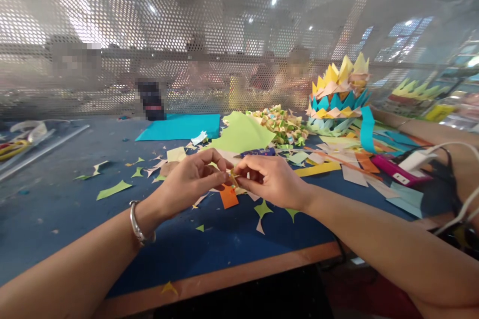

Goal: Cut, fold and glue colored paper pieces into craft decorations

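My left hand (192,177), with a silver bracelet (136,222) on its wrist, is pinched on a small yellow paper piece (232,177). My right hand (275,182) grips the same piece from the other side, fingertips close to those of the left. How the piece is folded is too small to make out. Just under the fingers lies an orange paper scrap (228,196). Behind my right hand a dark blue pen-like stick (258,152) rests by a large light green paper sheet (245,132). Green cut scraps (263,208) lie below my hands.
A turquoise sheet (183,127) lies at the back, next to a heap of small folded papers (284,124). A tiered paper crown (337,99) stands right. A magenta power strip (400,172) with a white plug and another person's arm (422,132) are further right. Perforated panel (168,25) behind.
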A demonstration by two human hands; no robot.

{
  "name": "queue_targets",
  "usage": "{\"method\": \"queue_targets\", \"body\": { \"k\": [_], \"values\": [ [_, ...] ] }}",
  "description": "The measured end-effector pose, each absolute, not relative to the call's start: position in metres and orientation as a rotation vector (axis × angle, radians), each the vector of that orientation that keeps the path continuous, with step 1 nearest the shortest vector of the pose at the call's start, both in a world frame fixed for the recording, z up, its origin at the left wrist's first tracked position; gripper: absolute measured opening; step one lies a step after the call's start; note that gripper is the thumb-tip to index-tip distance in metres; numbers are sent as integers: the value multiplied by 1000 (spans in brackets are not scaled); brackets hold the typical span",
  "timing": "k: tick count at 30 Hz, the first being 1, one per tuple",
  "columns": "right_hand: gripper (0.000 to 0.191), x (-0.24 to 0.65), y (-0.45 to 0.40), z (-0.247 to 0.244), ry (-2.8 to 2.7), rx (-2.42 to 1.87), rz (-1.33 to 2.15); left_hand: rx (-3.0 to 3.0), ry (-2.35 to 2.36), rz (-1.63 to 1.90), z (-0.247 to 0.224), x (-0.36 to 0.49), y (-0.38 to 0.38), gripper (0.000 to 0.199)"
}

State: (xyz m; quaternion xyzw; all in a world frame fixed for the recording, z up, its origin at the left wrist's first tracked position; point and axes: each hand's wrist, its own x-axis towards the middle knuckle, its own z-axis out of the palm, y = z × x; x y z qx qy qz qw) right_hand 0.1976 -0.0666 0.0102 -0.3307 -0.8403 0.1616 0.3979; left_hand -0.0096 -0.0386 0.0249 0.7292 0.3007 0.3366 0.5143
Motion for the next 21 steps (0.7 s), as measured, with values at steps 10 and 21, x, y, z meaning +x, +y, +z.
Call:
{"method": "queue_targets", "body": {
  "k": [10, 21],
  "values": [
    [5, 197, -67, 12, -2120, -903, 439, 1797, 754, 789, 23, -10, -35, 13],
    [7, 196, -67, 14, -2122, -914, 455, 2143, 824, 852, 18, -13, -36, 11]
  ]
}}
